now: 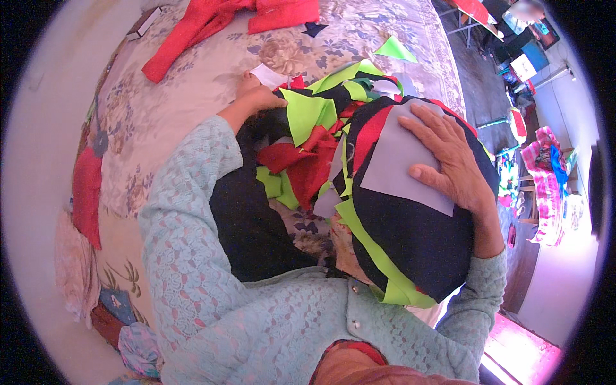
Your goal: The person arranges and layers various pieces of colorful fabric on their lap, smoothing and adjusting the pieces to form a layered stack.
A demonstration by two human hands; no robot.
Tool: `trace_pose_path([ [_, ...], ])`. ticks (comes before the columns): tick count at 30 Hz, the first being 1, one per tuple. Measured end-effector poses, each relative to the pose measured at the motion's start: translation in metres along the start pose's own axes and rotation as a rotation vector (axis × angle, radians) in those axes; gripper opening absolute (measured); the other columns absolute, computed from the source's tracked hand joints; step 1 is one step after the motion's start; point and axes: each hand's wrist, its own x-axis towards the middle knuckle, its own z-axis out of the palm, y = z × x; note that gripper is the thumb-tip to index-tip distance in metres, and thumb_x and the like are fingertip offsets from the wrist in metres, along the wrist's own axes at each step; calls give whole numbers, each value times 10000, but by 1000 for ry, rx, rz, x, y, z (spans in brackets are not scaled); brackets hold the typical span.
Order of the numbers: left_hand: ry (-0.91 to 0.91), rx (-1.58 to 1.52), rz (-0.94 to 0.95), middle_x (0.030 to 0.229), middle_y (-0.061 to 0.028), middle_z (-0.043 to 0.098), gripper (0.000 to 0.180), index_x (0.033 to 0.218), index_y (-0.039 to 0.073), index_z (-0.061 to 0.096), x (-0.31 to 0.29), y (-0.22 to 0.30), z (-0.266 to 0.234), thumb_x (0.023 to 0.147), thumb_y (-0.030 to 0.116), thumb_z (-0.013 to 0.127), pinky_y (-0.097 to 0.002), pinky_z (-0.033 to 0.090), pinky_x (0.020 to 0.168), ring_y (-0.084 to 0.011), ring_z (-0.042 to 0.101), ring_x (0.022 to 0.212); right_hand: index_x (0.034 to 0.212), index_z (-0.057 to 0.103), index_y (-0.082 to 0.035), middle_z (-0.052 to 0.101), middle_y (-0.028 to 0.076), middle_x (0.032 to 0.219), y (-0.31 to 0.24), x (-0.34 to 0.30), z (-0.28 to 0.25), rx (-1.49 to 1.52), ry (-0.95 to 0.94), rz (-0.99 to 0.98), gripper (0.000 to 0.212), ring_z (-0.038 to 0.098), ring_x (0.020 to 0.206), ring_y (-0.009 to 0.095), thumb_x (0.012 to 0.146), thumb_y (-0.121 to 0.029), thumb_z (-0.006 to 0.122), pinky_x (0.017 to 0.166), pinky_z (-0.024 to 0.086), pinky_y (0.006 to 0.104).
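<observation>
My left hand (258, 94) is closed on the edge of the fabric scraps at the far side of the heap, with a white scrap (269, 76) and a neon-green scrap (308, 115) beside its fingers. Spread flat, my right hand (444, 157) presses on a grey fabric piece (401, 160). That piece lies over a bulky pile of black fabric (410, 237) edged with a neon-green strip (378, 266). Crumpled red scraps (308, 160) sit between my hands. A black cloth (250, 218) stretches beneath my left forearm.
The heap rests on a bed with a floral sheet (192, 109). Red garments (212, 29) lie at its far side, near a small dark scrap (314, 29) and a loose green scrap (394, 49). A pink checked cloth (545, 186) hangs at the right.
</observation>
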Motion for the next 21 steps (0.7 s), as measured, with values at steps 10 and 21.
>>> trace_pose_path([
  [10, -36, -36, 29, 1155, -161, 590, 340, 978, 120, 709, 8, -6, -10, 657, 228, 727, -355, 460, 915, -307, 562, 1076, 1340, 478, -150, 404, 145, 1414, 2, 0, 3, 6, 40, 2, 663, 345, 1310, 367, 852, -599, 486, 1091, 220, 475],
  [21, 268, -1290, 185, 869, -27, 653, 203, 967, 46, 678, -53, 24, -117, 786, 35, 587, -251, 509, 629, -112, 614, 745, 1330, 495, -161, 409, 149, 1413, 4, -1, 7, 37, 60, 16, 652, 345, 1303, 391, 848, -600, 498, 1096, 211, 483],
])
